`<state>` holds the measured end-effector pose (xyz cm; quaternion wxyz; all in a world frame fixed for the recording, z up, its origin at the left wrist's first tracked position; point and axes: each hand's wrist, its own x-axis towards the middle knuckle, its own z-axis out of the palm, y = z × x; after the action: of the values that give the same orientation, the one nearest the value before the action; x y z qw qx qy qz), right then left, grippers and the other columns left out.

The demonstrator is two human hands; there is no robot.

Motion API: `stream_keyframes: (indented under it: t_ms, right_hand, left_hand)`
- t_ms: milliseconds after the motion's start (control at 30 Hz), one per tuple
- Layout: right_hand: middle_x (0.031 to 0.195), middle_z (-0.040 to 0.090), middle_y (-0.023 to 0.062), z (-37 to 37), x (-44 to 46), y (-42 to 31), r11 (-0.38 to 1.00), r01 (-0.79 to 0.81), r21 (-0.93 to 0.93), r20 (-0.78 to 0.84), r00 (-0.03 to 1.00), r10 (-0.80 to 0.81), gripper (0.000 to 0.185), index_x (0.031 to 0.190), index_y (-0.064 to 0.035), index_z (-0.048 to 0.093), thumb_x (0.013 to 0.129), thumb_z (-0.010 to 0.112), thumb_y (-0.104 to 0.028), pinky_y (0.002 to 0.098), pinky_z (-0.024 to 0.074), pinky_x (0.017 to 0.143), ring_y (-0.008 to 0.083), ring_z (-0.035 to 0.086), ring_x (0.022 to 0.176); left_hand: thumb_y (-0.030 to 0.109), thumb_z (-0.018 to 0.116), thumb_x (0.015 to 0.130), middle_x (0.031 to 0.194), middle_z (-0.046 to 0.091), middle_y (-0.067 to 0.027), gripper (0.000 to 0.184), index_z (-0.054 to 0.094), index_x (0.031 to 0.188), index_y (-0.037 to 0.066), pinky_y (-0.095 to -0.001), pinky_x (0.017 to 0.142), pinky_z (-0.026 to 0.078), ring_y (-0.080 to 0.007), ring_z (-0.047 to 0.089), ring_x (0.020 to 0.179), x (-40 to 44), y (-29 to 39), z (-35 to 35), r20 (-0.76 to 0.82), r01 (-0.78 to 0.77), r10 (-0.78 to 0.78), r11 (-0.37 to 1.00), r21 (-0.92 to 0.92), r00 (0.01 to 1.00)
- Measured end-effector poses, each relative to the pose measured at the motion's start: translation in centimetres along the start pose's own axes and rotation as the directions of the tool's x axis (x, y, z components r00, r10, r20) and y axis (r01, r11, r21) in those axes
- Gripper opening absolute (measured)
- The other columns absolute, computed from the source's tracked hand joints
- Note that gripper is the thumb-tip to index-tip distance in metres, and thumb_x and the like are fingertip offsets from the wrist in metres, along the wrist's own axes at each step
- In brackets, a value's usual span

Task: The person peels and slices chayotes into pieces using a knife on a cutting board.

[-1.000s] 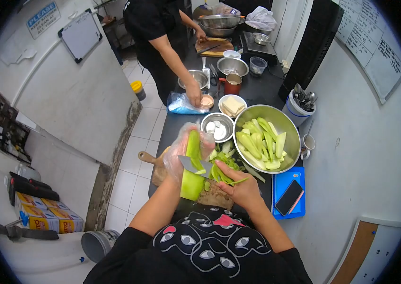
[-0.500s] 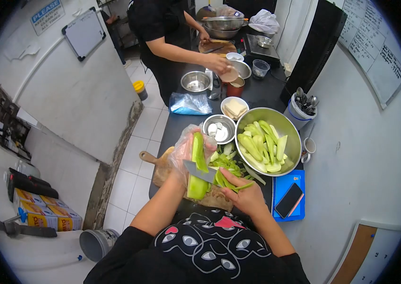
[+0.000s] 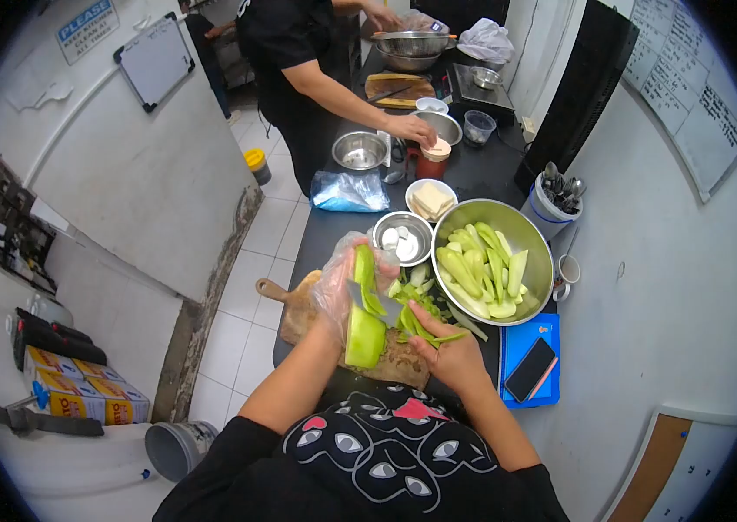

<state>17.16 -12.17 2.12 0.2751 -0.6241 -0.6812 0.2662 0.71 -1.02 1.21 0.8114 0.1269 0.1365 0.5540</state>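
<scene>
My left hand (image 3: 340, 283), in a clear plastic glove, is closed around a long green vegetable (image 3: 366, 339) held upright above the cutting board (image 3: 403, 364). The vegetable is paler at its lower end, and a strip of skin hangs partly loose. My right hand (image 3: 455, 358) grips a knife, its handle hidden in the fingers. The grey knife blade (image 3: 392, 311) lies against the vegetable behind the loose skin. Green peel strips (image 3: 420, 326) hang over my right fingers. More peelings (image 3: 416, 291) lie heaped on the board beyond the knife.
A large metal bowl (image 3: 545, 278) of peeled pieces stands to the right. A small metal bowl (image 3: 402, 217) with white pieces is ahead. A phone (image 3: 532, 368) rests on a blue folder (image 3: 546, 329). Across the counter, a co-worker's hand (image 3: 413, 130) is at a reddish-brown mug (image 3: 432, 165).
The knife has moved up along the vegetable, lifting its skin. The co-worker has lowered a round pale lid-like piece onto the mug; that person's other hand has moved back toward the far bowls.
</scene>
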Motion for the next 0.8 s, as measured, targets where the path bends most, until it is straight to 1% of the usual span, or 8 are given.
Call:
stream_keyframes:
  t_ms: [67, 200, 500, 567, 667, 700, 733, 800]
  right_hand:
    - [0.098, 0.065, 0.0143, 0.1, 0.2, 0.4, 0.999, -0.011, -0.044, -0.045, 0.999, 0.009, 0.051, 0.131, -0.0336, 0.047, 0.082, 0.059, -0.044, 0.0386, 0.0498, 0.071, 0.0331, 0.062, 0.088]
    - [0.098, 0.065, 0.0144, 0.3, 1.0, 0.5, 0.997, -0.064, -0.051, -0.063, 0.996, 0.06, 0.05, 0.131, -0.034, 0.046, 0.083, 0.058, -0.044, 0.0393, 0.0499, 0.071, 0.0344, 0.062, 0.086]
    - [0.102, 0.063, 0.0188, 0.9, 2.9, 0.7, 0.996, -0.089, -0.013, -0.055, 0.995, 0.088, 0.046, 0.131, -0.0315, 0.047, 0.086, 0.053, -0.045, 0.0432, 0.0495, 0.071, 0.0386, 0.061, 0.087]
    - [0.102, 0.062, 0.0213, 1.4, 3.4, 1.1, 0.99, -0.142, 0.007, -0.051, 0.989, 0.142, 0.045, 0.13, -0.0312, 0.047, 0.087, 0.052, -0.044, 0.0433, 0.0494, 0.072, 0.0406, 0.06, 0.087]
    - [0.099, 0.064, 0.0221, 2.0, 3.6, 2.4, 0.995, -0.067, 0.069, -0.061, 0.996, 0.071, 0.049, 0.13, -0.0177, 0.049, 0.09, 0.049, -0.045, 0.0418, 0.0497, 0.07, 0.0391, 0.062, 0.084]
    - [0.097, 0.065, 0.0213, 2.1, 3.6, 2.9, 0.968, -0.187, 0.168, 0.042, 0.982, 0.183, 0.05, 0.126, -0.0118, 0.051, 0.09, 0.048, -0.046, 0.0412, 0.0495, 0.07, 0.0373, 0.063, 0.084]
    - [0.096, 0.065, 0.0204, 2.2, 3.7, 3.4, 0.917, -0.311, 0.25, 0.154, 0.948, 0.279, 0.052, 0.123, -0.006, 0.053, 0.091, 0.046, -0.047, 0.0407, 0.0493, 0.071, 0.0354, 0.064, 0.084]
    - [0.092, 0.067, 0.0188, 1.5, 3.7, 3.4, 0.794, -0.533, 0.294, 0.364, 0.83, 0.423, 0.057, 0.115, 0.0031, 0.055, 0.092, 0.044, -0.048, 0.0395, 0.0489, 0.072, 0.0319, 0.065, 0.084]
  left_hand:
    - [0.026, 0.05, 0.091, 0.083, 0.059, -0.0116, 0.021, 0.055, 0.101, 0.008, -0.0398, 0.079, 0.05, -0.0281, 0.058, 0.082, 0.5, -0.2, -0.7, 0.017, 0.055, -0.054, 0.994, -0.092, 0.998]
    - [0.026, 0.052, 0.09, 0.084, 0.06, -0.0122, 0.021, 0.055, 0.1, 0.008, -0.0416, 0.08, 0.051, -0.0297, 0.06, 0.084, 0.2, -0.5, -0.6, -0.096, 0.125, -0.131, 0.99, -0.066, 0.987]
    - [0.026, 0.047, 0.094, 0.097, 0.059, -0.013, 0.023, 0.049, 0.11, 0.01, -0.0388, 0.088, 0.049, -0.0278, 0.059, 0.096, 0.5, -1.7, -2.2, -0.069, 0.114, -0.121, 0.988, -0.106, 0.99]
    - [0.027, 0.045, 0.095, 0.1, 0.059, -0.0131, 0.025, 0.048, 0.112, 0.009, -0.0381, 0.089, 0.048, -0.0279, 0.058, 0.099, 0.6, -2.4, -3.5, -0.02, 0.071, -0.069, 0.993, 0.09, 0.997]
    - [0.028, 0.04, 0.097, 0.105, 0.059, -0.0137, 0.029, 0.047, 0.118, 0.009, -0.0379, 0.09, 0.046, -0.0282, 0.056, 0.102, 0.2, -2.7, -3.5, 0.025, 0.005, -0.014, 0.951, 0.309, 1.0]
    - [0.029, 0.038, 0.097, 0.107, 0.058, -0.0139, 0.031, 0.046, 0.12, 0.009, -0.0381, 0.09, 0.046, -0.0283, 0.056, 0.103, -0.1, -2.7, -3.4, 0.032, -0.014, 0.002, 0.93, 0.367, 0.999]
    - [0.029, 0.037, 0.097, 0.108, 0.058, -0.0142, 0.033, 0.045, 0.122, 0.008, -0.0385, 0.09, 0.046, -0.0287, 0.055, 0.104, 0.4, -2.9, -4.3, 0.005, 0.066, -0.067, 0.985, 0.157, 0.998]
    - [0.03, 0.035, 0.098, 0.11, 0.057, -0.0147, 0.036, 0.044, 0.126, 0.008, -0.0394, 0.09, 0.046, -0.0294, 0.054, 0.107, 1.7, -3.1, -6.3, 0.002, 0.202, -0.209, 0.94, -0.277, 0.978]
